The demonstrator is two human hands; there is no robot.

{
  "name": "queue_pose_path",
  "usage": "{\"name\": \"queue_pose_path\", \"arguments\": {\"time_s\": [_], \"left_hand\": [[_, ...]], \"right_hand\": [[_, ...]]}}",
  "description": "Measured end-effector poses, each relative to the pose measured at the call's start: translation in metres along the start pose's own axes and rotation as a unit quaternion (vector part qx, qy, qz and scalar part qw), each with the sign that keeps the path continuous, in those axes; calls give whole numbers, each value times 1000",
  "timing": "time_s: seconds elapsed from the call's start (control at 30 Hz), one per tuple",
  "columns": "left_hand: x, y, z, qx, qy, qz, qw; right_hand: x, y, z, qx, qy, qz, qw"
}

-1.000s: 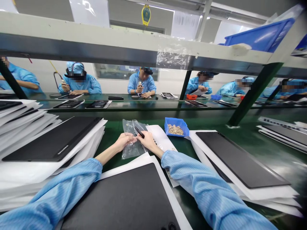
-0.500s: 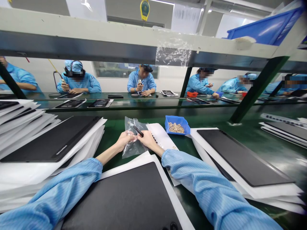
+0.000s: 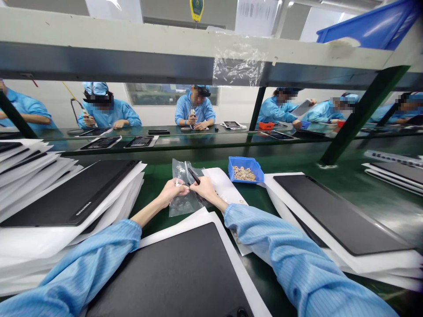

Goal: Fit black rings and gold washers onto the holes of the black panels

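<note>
Two hands: the left hand and the right hand meet in the middle, close together, with both arms reaching forward over the green counter.
Left grip: closed, pinching a clear plastic bag.
Right grip: closed on a thin black tool, which points up and away.
Bag spot: between the two hands, with its lower end just above a white sheet.
Arms: both blue sleeves lie low and bent a little at the wrists.
Beside the hands: a blue tray of small tan rings sits near the right hand, not touching it.
Black panels: a tall pile is on the left, one panel is under the arms, and one is on the right, all on white sheets.
Far side: a long pale shelf crosses the view, and people in blue work at a counter past it.
</note>
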State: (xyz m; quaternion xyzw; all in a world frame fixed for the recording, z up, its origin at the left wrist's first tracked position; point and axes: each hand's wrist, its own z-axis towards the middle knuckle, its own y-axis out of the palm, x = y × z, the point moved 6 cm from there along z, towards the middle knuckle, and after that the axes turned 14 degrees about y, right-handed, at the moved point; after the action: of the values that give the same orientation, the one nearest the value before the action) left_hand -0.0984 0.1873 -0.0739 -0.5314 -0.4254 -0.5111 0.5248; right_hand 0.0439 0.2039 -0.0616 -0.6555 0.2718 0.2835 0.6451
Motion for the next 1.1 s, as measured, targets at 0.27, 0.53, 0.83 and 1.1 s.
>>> {"name": "queue_pose_path", "arguments": {"time_s": [0.27,0.53,0.83,1.1], "left_hand": [[7,-19,-4,18,-54,101,993],[60,-27,-22,59,94,294,949],[90,68,-200,-327,375,287,818],[72,86,-223,-387,420,288,769]], "right_hand": [[-6,-16,-13,-106,33,109,988],[-4,-60,-123,-234,42,164,958],[60,-60,-263,-238,177,171,940],[55,-62,-273,-170,174,132,961]]}}
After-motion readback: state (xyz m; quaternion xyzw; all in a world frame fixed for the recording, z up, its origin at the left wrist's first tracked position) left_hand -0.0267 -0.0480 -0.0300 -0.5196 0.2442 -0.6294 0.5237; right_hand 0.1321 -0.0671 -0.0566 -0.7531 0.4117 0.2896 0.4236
